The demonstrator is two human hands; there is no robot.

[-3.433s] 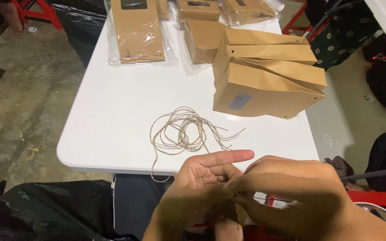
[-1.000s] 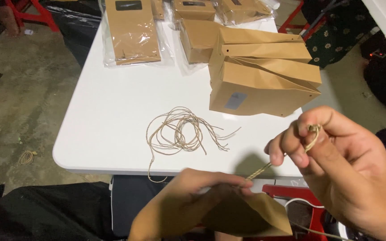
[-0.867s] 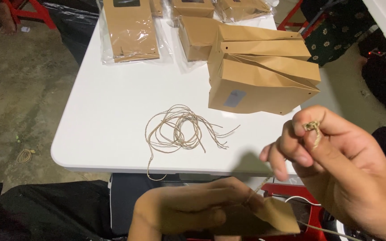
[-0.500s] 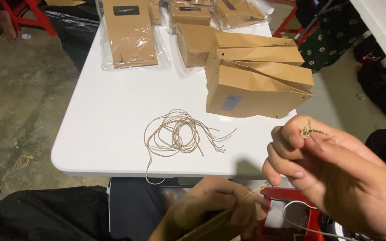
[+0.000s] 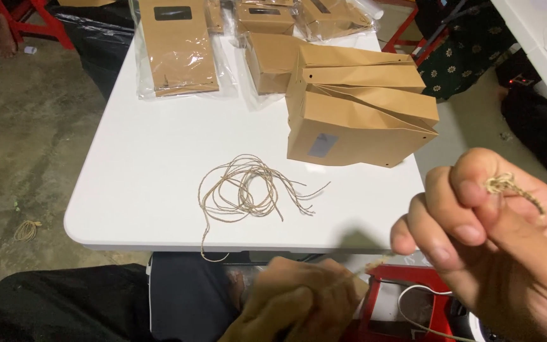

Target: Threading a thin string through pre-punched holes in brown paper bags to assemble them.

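Observation:
My right hand (image 5: 495, 247) is raised at the right, pinching the frayed end of a piece of brown twine (image 5: 514, 188) between thumb and forefinger. The twine runs down and left toward my left hand (image 5: 295, 304), which is closed low at the bottom edge, below the table edge; what it grips is hidden in blur. A loose bundle of several twine pieces (image 5: 245, 193) lies on the white table (image 5: 140, 183) in front of me, touched by neither hand.
Several brown paper bags (image 5: 362, 111) lie stacked on their sides at the table's right. Flat bags in clear plastic sleeves (image 5: 175, 47) lie at the far end. A red stool (image 5: 406, 294) stands under the table edge, and the concrete floor lies to the left.
My right hand has pulled the twine end up and to the right. My left hand and the brown bag it held have dropped lower, and the bag has gone out of sight.

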